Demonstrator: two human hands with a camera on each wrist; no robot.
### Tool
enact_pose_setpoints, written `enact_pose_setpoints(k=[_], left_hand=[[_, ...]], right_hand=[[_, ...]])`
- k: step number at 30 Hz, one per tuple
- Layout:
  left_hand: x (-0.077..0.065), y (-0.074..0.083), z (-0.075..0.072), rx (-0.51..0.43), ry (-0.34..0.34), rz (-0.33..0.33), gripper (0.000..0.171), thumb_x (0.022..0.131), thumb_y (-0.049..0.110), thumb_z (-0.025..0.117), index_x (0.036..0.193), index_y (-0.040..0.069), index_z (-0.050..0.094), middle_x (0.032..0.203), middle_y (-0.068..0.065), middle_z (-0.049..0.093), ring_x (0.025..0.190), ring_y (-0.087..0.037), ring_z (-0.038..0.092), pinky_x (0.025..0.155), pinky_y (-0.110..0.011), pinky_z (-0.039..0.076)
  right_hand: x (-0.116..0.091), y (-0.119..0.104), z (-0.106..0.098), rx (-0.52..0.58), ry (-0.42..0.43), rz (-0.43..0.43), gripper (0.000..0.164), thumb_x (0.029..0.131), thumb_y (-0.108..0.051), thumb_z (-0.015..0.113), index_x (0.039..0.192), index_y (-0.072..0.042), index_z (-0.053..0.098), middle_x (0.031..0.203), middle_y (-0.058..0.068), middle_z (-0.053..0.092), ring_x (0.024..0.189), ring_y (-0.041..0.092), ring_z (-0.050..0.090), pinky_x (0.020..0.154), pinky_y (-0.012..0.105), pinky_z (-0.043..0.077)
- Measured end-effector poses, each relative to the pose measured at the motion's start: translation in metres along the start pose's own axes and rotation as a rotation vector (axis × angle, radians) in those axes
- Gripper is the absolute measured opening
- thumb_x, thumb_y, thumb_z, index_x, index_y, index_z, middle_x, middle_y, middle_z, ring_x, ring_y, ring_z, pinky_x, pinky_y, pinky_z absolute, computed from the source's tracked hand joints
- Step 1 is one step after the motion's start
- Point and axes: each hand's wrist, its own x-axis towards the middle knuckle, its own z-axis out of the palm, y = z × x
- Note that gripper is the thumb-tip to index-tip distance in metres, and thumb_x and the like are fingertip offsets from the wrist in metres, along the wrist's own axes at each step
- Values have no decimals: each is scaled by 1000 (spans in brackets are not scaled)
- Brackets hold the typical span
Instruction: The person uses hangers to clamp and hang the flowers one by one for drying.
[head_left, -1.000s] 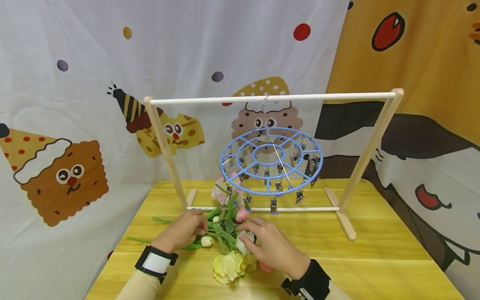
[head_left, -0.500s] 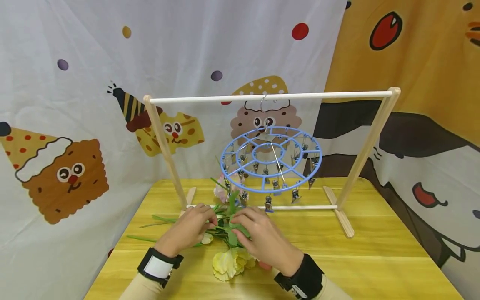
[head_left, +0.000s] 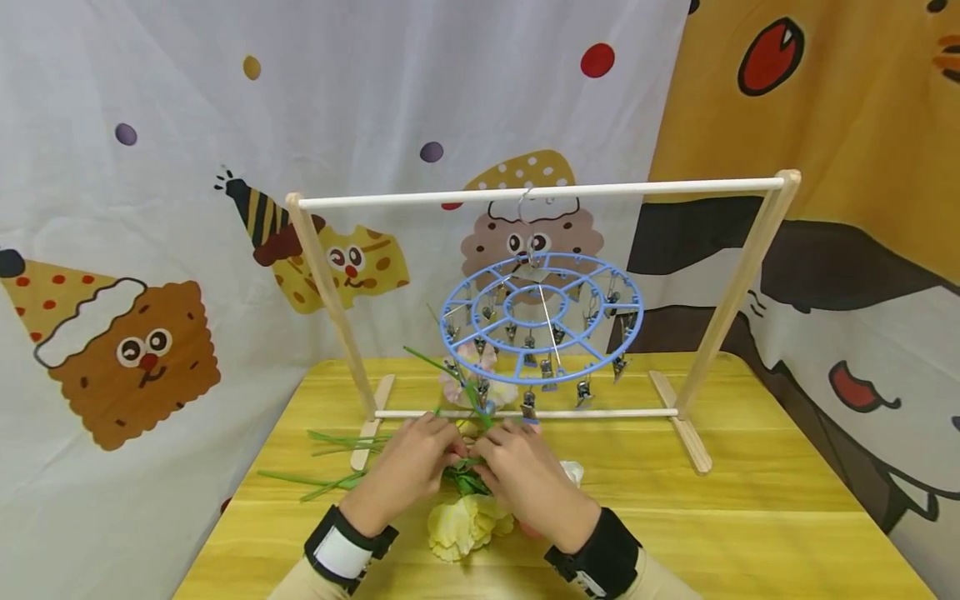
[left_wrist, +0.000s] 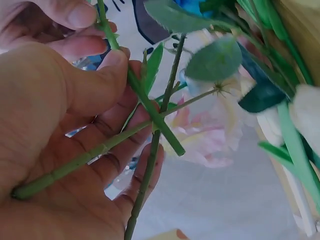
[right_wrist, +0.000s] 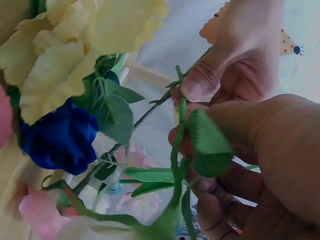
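Left hand [head_left: 417,458] and right hand [head_left: 521,472] are pinching one green stem [left_wrist: 144,100] — apparently positioning it; next move is calling for steady grips.

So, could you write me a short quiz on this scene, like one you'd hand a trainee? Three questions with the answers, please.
1. What does the round blue clip hanger hang from?

2. True or false: the left hand is idle and touches nothing.

3. In the right wrist view, what colour is the rose beside the large yellow flower?
A. Orange
B. Blue
C. White

Key:
1. The white bar across the top.
2. False: its thumb and fingers pinch a green stem.
3. B.
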Motion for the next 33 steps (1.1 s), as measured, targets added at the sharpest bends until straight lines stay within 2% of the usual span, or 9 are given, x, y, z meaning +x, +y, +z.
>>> enact_pose_setpoints(k=[4,9,12,16,20,23,27,30,33], left_hand=[[1,3,0,-2,5,6,17,97,11,96,102,20,83,101,6,79,95,-15,69,82,-34,57],[3,1,-1,-40,-30,19,9,102,18,92,105,22,84,103,8,80,98,-14,70,86,-38,61],[3,-2,-3,-75,-69,21,6,105,23,90,108,22,84,104,7,80,99,-14,73,89,-43,63],[2,-11,-8,-131,-96,10,9,106,28,89,110,21,85,104,8,81,98,-14,77,92,-45,67],[1,-20,-13,-230,-101,-48,7,109,26,86,113,21,86,106,8,84,98,-11,80,90,-39,70],[1,-24,-15,-293,-73,-102,5,111,26,83,114,23,86,107,9,84,97,-7,79,85,-34,70],[2,-24,-18,-347,10,-138,7,114,23,80,119,24,84,110,8,84,95,-4,79,80,-28,68],[5,-21,-19,-376,89,-135,12,114,18,79,125,20,83,113,5,85,96,-5,80,82,-26,69],[9,-15,-19,-392,181,-101,18,113,12,78,130,14,83,116,-1,86,96,-9,82,83,-28,71]], right_hand=[[0,2,0,3,16,-7,17,96,-14,99,108,-22,89,97,-4,79,88,18,65,83,30,57],[-2,7,0,-41,-9,-9,21,96,-12,98,113,-23,91,95,-3,76,87,17,65,81,29,55],[-6,11,-3,-70,-50,5,25,96,-9,98,115,-23,91,100,-2,76,94,19,73,93,37,65],[-12,19,-7,-83,-95,35,26,93,-3,98,112,-20,90,104,1,77,101,22,76,104,49,66],[-20,27,-11,-74,-96,67,24,95,-1,94,111,-19,90,105,1,80,107,25,75,104,49,65],[-28,34,-15,-56,-52,79,22,98,1,91,110,-17,88,107,1,82,112,27,75,102,48,67],[-37,40,-22,-16,22,105,20,99,1,91,105,-17,84,107,0,79,103,22,72,91,42,65],[-42,42,-29,13,79,107,22,97,1,92,105,-17,82,106,-2,78,98,17,70,88,39,64],[-45,45,-36,30,143,81,27,94,2,96,108,-17,82,107,-3,79,101,16,74,92,39,67]])
